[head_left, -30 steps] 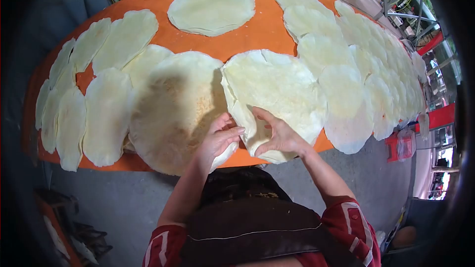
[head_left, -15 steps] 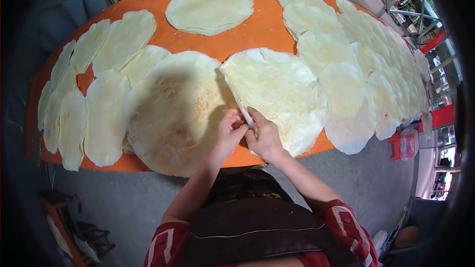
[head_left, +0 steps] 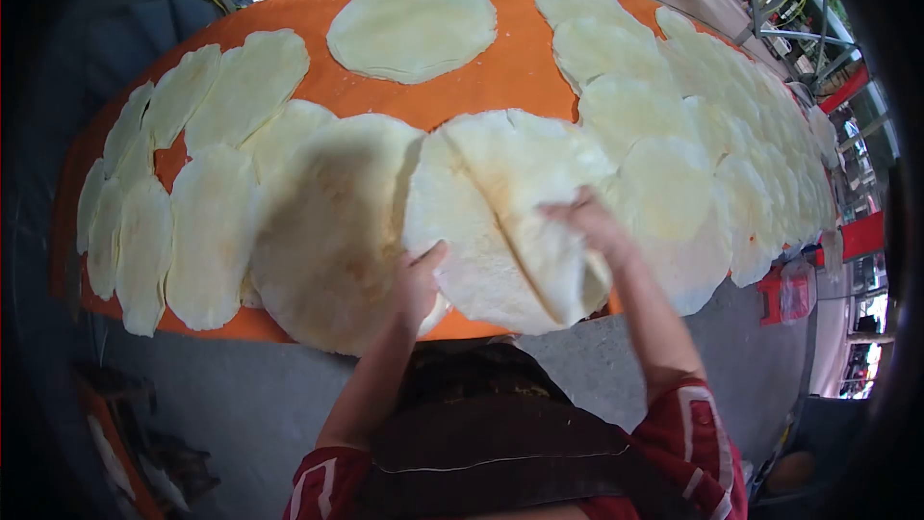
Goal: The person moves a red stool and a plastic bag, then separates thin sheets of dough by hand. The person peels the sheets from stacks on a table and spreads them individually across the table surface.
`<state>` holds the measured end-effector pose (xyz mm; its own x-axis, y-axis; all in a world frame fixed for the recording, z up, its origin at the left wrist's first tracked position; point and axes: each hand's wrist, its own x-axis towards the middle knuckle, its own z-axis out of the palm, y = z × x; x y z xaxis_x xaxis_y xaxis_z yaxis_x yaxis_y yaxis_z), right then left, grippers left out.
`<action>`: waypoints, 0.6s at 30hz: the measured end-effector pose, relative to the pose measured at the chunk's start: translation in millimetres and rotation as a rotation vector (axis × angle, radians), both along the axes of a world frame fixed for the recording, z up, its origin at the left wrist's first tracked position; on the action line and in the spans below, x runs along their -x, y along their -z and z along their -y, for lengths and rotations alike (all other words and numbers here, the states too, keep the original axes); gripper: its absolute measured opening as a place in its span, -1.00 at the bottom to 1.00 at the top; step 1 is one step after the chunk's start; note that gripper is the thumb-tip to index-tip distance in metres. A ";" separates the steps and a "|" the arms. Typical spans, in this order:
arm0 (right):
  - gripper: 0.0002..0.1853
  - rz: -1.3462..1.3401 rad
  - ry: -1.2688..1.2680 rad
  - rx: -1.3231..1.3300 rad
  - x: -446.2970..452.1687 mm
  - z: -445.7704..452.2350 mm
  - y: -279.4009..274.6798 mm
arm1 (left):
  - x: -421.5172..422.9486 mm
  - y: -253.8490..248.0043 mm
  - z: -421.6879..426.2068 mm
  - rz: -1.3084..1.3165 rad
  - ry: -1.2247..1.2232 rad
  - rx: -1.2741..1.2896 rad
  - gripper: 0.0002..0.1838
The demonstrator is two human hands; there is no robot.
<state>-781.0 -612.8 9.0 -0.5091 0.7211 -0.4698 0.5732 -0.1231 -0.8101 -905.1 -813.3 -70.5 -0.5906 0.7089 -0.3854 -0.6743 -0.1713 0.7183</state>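
Observation:
A large round sheet of thin flatbread (head_left: pixel 481 250) lies in front of me on the orange tabletop, with a diagonal crease running down its middle. My left hand (head_left: pixel 419 281) pinches the sheet's lower left edge, thumb on top. Over the part right of the crease is my right hand (head_left: pixel 589 223), blurred by motion, its fingers stretched out to the left across the surface. The sheet's lower right edge is lifted and curled. Close to my left hand lies a browned flatbread pile (head_left: pixel 332 231), partly in shadow.
Overlapping flatbreads cover the table's left side (head_left: pixel 207 241) and right side (head_left: pixel 674 193). A round stack (head_left: pixel 414 29) sits at the back centre on the orange tabletop (head_left: pixel 385 101). On the floor at right stands a red stool (head_left: pixel 772 297) with a clear plastic bag (head_left: pixel 797 291).
My hands, together at the sheet's left edge before, have moved apart. The left edge now reaches farther left over the neighbouring pile, and the right hand has swung right across the sheet.

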 end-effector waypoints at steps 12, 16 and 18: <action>-0.75 0.045 -0.117 -0.810 -148.0 -158.8 -249.7 | 111.3 -20.1 64.0 -0.202 -0.004 0.212 -0.62; -0.81 0.200 -0.122 -0.702 -115.0 -123.6 -202.2 | 94.2 -16.9 78.8 0.006 -0.019 -0.030 -0.45; -0.75 0.116 -0.612 -1.340 -110.0 -152.6 -72.5 | 73.9 -22.3 84.2 0.145 -0.009 -0.225 -0.36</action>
